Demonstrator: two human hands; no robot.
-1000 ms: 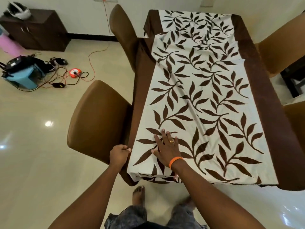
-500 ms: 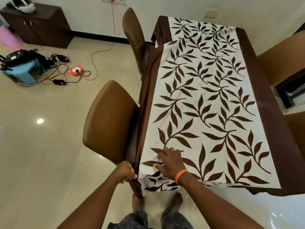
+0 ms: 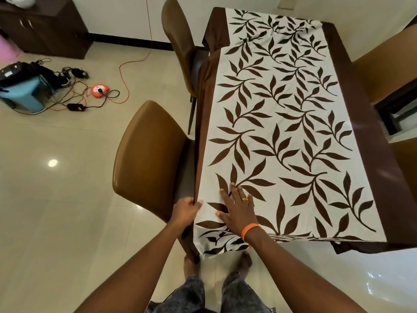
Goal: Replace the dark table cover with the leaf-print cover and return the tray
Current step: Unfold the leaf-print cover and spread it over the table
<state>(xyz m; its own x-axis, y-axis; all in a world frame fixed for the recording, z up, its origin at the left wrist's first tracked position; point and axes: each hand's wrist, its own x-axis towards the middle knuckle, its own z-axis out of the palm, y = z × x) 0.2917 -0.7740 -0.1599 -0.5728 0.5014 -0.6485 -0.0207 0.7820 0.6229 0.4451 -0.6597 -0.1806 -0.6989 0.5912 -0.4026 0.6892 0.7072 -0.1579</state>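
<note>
Two brown padded chairs stand along one side of the counter: a near chair (image 3: pixel 153 159) and a far chair (image 3: pixel 178 41). On the glossy cream floor (image 3: pixel 67 211) lie an orange cable reel (image 3: pixel 100 89), a black power adapter (image 3: pixel 75 107) and a tangle of cords beside a light blue bin (image 3: pixel 22 93). A dark wooden cabinet (image 3: pixel 45 26) stands against the white wall.

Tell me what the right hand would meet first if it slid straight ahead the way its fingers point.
Only more leaf-print cover: the right hand lies flat on it, and nothing stands along that line.
</note>
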